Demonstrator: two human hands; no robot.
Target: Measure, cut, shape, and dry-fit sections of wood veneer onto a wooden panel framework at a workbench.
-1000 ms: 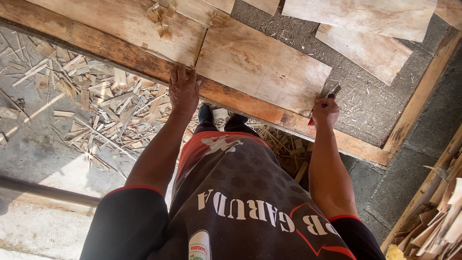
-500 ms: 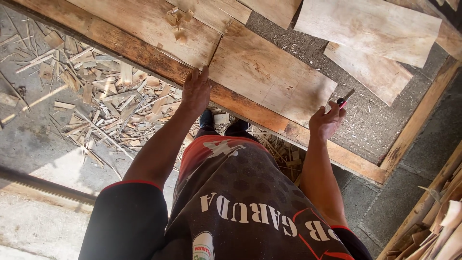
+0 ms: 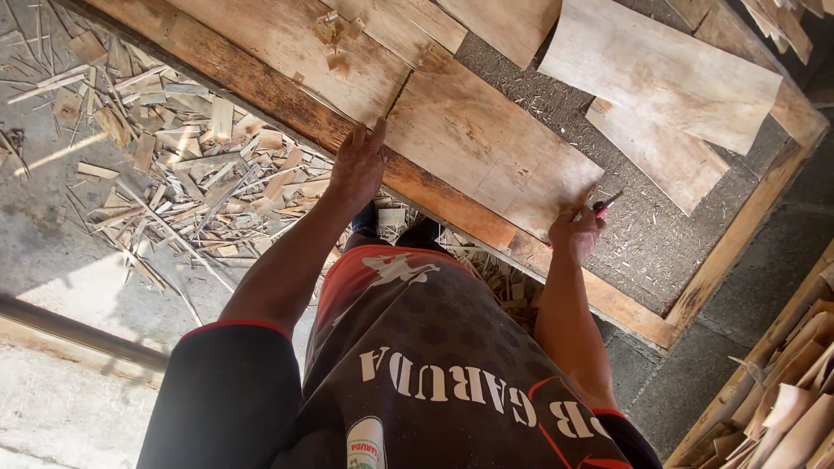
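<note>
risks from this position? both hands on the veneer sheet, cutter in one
1. The right hand grips a small red-handled cutter while also pinching the veneer sheet; a slip could nick fingers or gouge the sheet.
2. The left hand presses near the sheet's thin edge: splinters or cracking look likely.
3. Wood scraps litter the floor beside the feet, a possible trip hazard.

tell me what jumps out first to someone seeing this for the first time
The pale thin wooden sheet at centre, on a dark-matted, wood-framed table. The left hand presses flat on its near-left corner, and the right hand grips a small red-and-black-handled tool at its near-right corner. Left of the table, a heap of pale wood offcuts litters the grey floor.
</note>
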